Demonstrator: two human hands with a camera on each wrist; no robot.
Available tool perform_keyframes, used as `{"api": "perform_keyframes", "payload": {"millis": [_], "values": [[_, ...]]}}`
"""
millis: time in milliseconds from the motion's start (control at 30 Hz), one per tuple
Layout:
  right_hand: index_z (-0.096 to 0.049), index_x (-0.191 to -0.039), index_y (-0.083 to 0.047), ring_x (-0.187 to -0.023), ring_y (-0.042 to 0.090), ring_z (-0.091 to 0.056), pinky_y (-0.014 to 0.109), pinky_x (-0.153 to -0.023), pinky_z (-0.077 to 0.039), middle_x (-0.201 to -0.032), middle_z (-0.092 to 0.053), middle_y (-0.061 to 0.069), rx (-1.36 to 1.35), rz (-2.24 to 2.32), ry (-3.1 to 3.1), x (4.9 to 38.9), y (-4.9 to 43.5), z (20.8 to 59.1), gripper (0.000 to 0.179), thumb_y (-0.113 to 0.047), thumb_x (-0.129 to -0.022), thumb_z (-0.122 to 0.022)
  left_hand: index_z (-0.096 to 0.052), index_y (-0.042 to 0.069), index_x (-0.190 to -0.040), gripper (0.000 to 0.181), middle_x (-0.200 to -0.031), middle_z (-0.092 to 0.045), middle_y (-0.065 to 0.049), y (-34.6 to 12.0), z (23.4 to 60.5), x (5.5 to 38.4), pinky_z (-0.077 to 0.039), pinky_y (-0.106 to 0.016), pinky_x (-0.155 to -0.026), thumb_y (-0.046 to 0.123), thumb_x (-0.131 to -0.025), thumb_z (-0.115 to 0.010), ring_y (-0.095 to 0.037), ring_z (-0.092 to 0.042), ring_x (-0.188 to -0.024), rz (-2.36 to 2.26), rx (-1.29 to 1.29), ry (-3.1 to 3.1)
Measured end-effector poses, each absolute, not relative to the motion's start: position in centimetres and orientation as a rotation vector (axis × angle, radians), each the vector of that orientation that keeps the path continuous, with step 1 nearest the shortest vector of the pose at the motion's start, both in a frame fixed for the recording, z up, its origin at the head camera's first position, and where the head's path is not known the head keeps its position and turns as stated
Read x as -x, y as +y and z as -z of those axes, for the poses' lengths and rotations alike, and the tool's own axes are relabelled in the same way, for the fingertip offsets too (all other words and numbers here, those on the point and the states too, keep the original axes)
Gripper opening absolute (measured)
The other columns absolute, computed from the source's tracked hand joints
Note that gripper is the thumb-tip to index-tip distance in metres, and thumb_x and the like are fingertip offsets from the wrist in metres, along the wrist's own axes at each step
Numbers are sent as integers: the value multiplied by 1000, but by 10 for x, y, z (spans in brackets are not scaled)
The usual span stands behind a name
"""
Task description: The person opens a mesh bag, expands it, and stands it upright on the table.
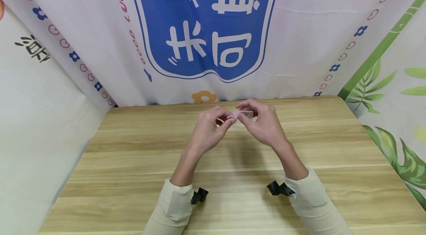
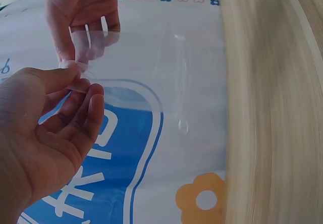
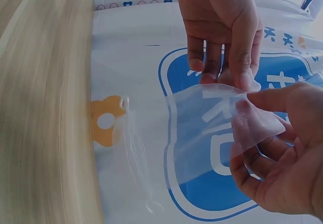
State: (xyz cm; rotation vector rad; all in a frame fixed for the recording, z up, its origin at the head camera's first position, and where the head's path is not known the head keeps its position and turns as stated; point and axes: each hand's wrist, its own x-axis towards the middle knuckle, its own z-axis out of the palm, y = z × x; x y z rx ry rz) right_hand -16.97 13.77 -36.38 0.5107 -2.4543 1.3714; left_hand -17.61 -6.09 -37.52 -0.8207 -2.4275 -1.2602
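Note:
A clear plastic bag [image 3: 194, 138] hangs above the table between my two hands. My left hand [image 1: 209, 127] pinches its upper edge between thumb and fingers. On the other side, my right hand [image 1: 265, 123] pinches the same edge close by, the fingertips of both hands nearly meeting. In the right wrist view, the film spreads flat below the fingers and its creased far end catches the light. Seen from the left wrist, the bag [image 2: 181, 82] is almost invisible against the cloth, and fingers of the right hand [image 2: 83, 12] show through it.
Below the hands lies a wood-grain table [image 1: 133, 168]. A white printed cloth [image 1: 299, 53] with a blue emblem hangs along its back edge. White patterned sheets stand at the left and right sides. Small black mounts [image 1: 199, 196] sit at both sleeve cuffs.

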Motion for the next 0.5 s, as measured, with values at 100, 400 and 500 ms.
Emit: {"api": "perform_keyframes", "payload": {"millis": [100,400,500], "values": [[-77,-114,-5,-86,21,-74,24,-76,-56,-99,-82,10,-490,-1382,-2425,170,139,363,17,-8,-98,-78,-78,3,-99,6,-93,-77,-9,-61,375,176,-64,-25,-70,9,-99,-77,-16,-70,-76,1248,817,-2431],[-77,-112,-5,-85,21,-71,24,-77,-56,-95,-80,9,-451,-1390,-2414,169,144,359,19,-3,-94,-81,-76,3,-94,6,-89,-76,-9,-61,375,176,-64,-24,-68,6,-95,-82,-17,-73,-76,1255,743,-2415],[-77,-112,-5,-87,23,-72,26,-77,-56,-94,-81,10,-455,-1401,-2414,169,144,358,20,0,-93,-80,-75,3,-92,6,-87,-75,-10,-61,374,175,-63,-23,-66,2,-93,-82,-18,-74,-76,1288,709,-2405]]}}
